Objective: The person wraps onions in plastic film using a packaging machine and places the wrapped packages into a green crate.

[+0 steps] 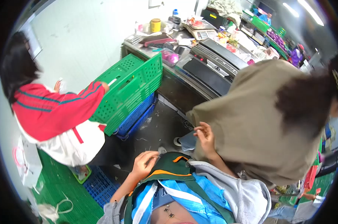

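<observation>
My left hand is in front of my body, beside the dark green apron. Its fingers are loosely bent, with a gap to the thumb and nothing visible in them. Raised a little farther forward, my right hand has slightly curled fingers held apart. I see no object in it. It is close to the olive-brown shirt of a person on my right; whether they touch, I cannot tell.
A person in a red and white jacket stands left, an arm at the green crates stacked over blue ones. Ahead, a metal bench carries a black sealing machine, a scale and a yellow tub. A blue crate lies on the floor.
</observation>
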Demonstrator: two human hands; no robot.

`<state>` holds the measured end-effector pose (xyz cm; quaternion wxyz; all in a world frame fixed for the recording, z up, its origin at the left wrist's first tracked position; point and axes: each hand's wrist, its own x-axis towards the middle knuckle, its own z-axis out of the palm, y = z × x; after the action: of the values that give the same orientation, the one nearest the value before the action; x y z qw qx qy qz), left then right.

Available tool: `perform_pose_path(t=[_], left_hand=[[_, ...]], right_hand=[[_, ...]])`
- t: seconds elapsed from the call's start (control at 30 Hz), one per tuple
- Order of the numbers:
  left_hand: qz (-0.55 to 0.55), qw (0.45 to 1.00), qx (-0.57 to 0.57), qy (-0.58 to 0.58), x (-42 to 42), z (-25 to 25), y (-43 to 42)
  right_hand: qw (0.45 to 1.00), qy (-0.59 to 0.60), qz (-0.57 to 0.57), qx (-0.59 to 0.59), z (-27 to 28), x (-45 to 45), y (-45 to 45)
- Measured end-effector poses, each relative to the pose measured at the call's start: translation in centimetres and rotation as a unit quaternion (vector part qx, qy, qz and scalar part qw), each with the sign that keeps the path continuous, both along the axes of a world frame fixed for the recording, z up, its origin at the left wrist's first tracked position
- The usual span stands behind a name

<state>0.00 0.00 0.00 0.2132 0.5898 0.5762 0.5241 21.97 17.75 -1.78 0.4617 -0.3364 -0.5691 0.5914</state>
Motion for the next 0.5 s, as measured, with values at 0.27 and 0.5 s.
perform_pose_path(t=[0.27, 0.5], left_hand=[[-0.460, 0.837, 0.290, 0.047, -2.1, 18.6, 18.8], [-0.461, 0.773, 0.410, -0.150, -1.4, 18.2, 30.1]], right_hand=[[0.995, 0.086, -0.012, -0.058, -2.4, -7.4, 9.2], [0.994, 0.019, 0.096, -0.046, -1.5, -11.8, 20.6]])
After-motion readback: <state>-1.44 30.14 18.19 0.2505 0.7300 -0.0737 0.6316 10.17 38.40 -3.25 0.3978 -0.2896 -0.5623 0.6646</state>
